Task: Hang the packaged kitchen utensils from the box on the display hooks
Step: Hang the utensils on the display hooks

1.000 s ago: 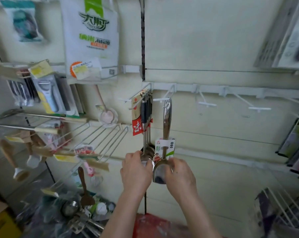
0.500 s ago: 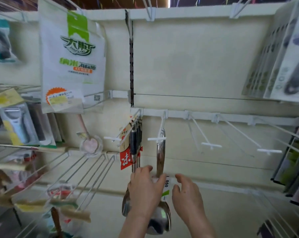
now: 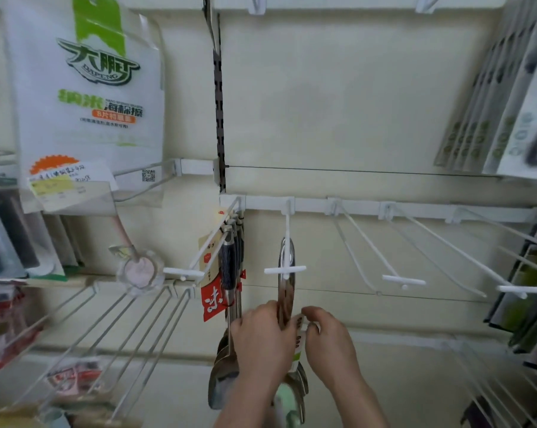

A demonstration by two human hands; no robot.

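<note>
Gripping spoon handle (image 3: pixel 285 304), left hand (image 3: pixel 261 344) unmoved; right hand (image 3: pixel 330 344) now pinching label (image 3: pixel 301 327).

My left hand (image 3: pixel 262 344) and right hand (image 3: pixel 330 342) are both bare, with no gloves, rings or watch showing. My forearms are uncovered too, as far as they show. No sleeve reaches into view.

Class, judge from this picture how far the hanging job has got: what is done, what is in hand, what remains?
Done: a batch of dark-handled utensils hangs on the leftmost hook. In hand: the left hand and right hand hold a steel ladle at the second hook. Left: two empty hooks to the right; the box is out of view.
</note>
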